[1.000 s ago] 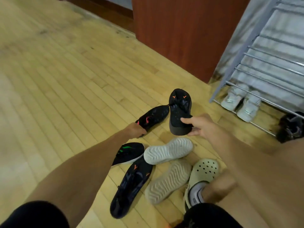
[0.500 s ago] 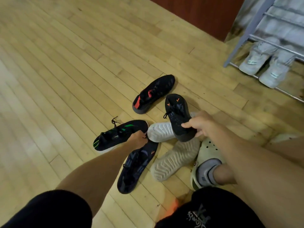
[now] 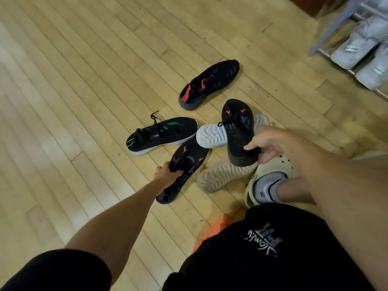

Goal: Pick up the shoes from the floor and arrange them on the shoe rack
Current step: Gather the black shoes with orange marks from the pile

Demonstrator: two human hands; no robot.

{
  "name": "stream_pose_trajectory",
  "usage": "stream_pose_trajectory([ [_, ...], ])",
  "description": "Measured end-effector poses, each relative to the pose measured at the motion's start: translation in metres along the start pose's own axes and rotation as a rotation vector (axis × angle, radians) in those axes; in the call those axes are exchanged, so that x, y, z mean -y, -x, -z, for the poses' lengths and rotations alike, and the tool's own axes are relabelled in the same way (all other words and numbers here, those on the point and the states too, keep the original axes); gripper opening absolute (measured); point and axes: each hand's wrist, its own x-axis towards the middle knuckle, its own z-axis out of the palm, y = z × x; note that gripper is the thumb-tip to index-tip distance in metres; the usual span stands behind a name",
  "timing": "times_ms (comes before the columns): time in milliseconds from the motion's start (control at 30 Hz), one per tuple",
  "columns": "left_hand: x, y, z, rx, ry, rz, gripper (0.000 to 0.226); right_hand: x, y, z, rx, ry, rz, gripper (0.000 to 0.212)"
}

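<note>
On the floor (image 3: 84, 85): pale wood planks run slantwise, worn and glossy in patches; the shoes lie in a loose cluster near its middle.
Left hand (image 3: 165, 172): fingers curled round one side of the orange shoe (image 3: 186, 162), a black shoe with orange marks that lies along the planks.
Right hand (image 3: 270, 145): thumb and fingers pinch the heel end of the lifted shoe (image 3: 237, 131), a matching black one, held toe away over the white sole.
White sole (image 3: 212, 134): an upturned shoe, partly hidden by the lifted shoe.
Tan sole (image 3: 222, 175): also upturned, just beside the orange shoe and the clog.
Green shoe (image 3: 163, 133): black with green marks, on its side, toe near the white sole.
Red shoe (image 3: 210, 82): black with red lining, farthest out, apart from the rest.
Clog (image 3: 273, 166): cream, worn over a grey sock.
Rack (image 3: 336, 24): top right corner, grey post and metal rails; two grey shoes (image 3: 357, 45) sit side by side on the lowest rails.
Panel (image 3: 302, 5): red-brown, at the top edge beside the rack.
Shorts (image 3: 273, 248): black, with pale lettering.
</note>
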Motion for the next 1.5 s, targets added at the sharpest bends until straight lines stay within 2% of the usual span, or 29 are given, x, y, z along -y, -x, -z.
stream_pose_trajectory([
  [100, 0.016, 0.003, -0.002, -0.011, 0.079, -0.012, 0.071, -0.001, 0.004, -0.002, 0.0, 0.034, 0.006, 0.057],
  [167, 0.023, 0.005, -0.001, 0.045, 0.102, -0.012, 0.082, -0.001, 0.006, -0.007, -0.012, 0.066, 0.026, 0.057],
  [267, 0.025, 0.012, -0.003, 0.107, -0.115, -0.067, 0.11, 0.0, 0.01, -0.012, -0.033, 0.086, 0.053, 0.056],
  [300, 0.026, 0.014, -0.006, 0.093, -0.201, -0.092, 0.112, 0.001, 0.011, -0.013, -0.036, 0.084, 0.061, 0.056],
  [367, 0.028, 0.019, -0.009, 0.065, -0.251, -0.097, 0.097, 0.002, 0.015, -0.014, -0.041, 0.076, 0.079, 0.055],
  [467, 0.029, 0.03, -0.001, 0.151, -0.072, -0.031, 0.065, 0.002, 0.022, -0.013, -0.031, 0.087, 0.101, 0.053],
  [700, 0.019, 0.059, 0.031, 0.248, 0.095, -0.063, 0.046, 0.0, 0.039, -0.011, -0.042, 0.097, 0.163, 0.039],
  [833, 0.018, 0.074, 0.047, 0.223, 0.205, -0.063, 0.037, 0.001, 0.046, -0.018, -0.059, 0.043, 0.231, 0.037],
  [1033, 0.019, 0.102, 0.083, 0.142, 0.283, -0.053, 0.035, 0.0, 0.054, -0.009, -0.056, -0.161, 0.315, 0.034],
  [1133, 0.004, 0.115, 0.102, 0.12, 0.368, -0.132, 0.027, -0.009, 0.054, 0.003, -0.072, -0.278, 0.33, 0.036],
  [1300, -0.064, 0.119, 0.11, 0.069, 0.516, -0.247, 0.033, -0.013, 0.061, 0.018, -0.142, -0.527, 0.319, 0.043],
  [1433, -0.133, 0.116, 0.095, 0.078, 0.526, -0.317, 0.029, -0.011, 0.072, 0.04, -0.216, -0.772, 0.311, 0.042],
  [1500, -0.167, 0.113, 0.086, 0.081, 0.498, -0.359, 0.039, -0.014, 0.073, 0.057, -0.273, -0.876, 0.307, 0.041],
])
